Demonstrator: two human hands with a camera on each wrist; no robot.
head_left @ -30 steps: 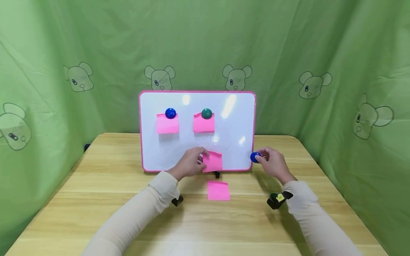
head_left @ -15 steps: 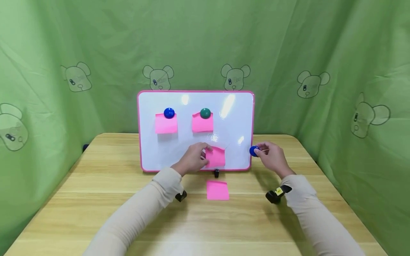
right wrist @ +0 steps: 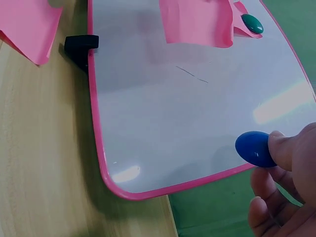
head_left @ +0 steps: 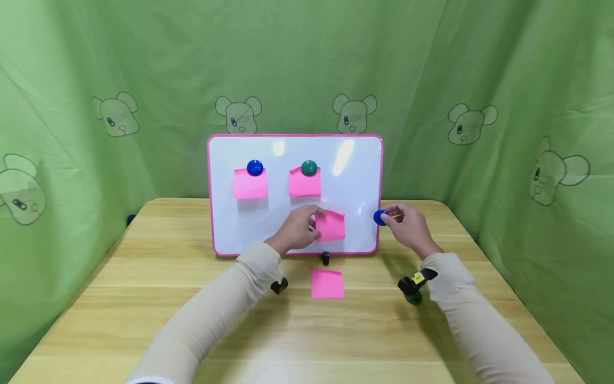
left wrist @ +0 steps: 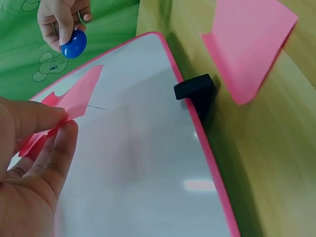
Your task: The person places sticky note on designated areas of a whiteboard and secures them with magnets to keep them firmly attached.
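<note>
My left hand (head_left: pixel 297 228) pinches a pink sticky note (head_left: pixel 331 226) by its left edge, in front of the lower part of the whiteboard (head_left: pixel 268 224). In the left wrist view thumb and fingertips nip that note (left wrist: pixel 81 96), which bends a little. At the board's right edge my right hand (head_left: pixel 408 226) holds a round blue magnet (head_left: pixel 381 217) between thumb and fingers; the right wrist view shows this magnet (right wrist: pixel 255 148) close up. Higher on the board, one pink note (head_left: pixel 250 186) hangs under a blue magnet (head_left: pixel 255 167) and another (head_left: pixel 305 185) under a green magnet (head_left: pixel 309 168).
Another pink note (head_left: pixel 328 284) lies on the wooden table (head_left: pixel 336 341) before the board's black foot (head_left: pixel 326 258). A green magnet (head_left: pixel 413 297) sits on the table under my right wrist, partly covered by the wrist camera (head_left: pixel 408 285). Green curtain (head_left: pixel 297 53) surrounds the table.
My left hand has carried its pink note up and to the right across the board's front. My right hand has risen slightly with the blue magnet, uncovering more of the green one below.
</note>
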